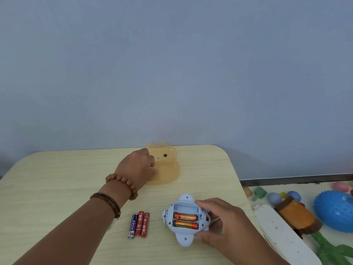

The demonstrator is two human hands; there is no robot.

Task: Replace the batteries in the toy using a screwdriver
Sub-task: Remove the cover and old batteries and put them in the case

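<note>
Head view: the toy base (186,219) lies underside up on the table (57,178), near the front edge, compartment open, two batteries seated and one slot bare. The right hand (219,224) clasps its right rim, fingers curled. The left hand (136,167) rests against the translucent bear cover (168,165); its grip cannot be told. Three loose batteries (139,224) lie just left of the base. Judged light, rigid, smooth plastic: hold by the rim lobes.
</note>
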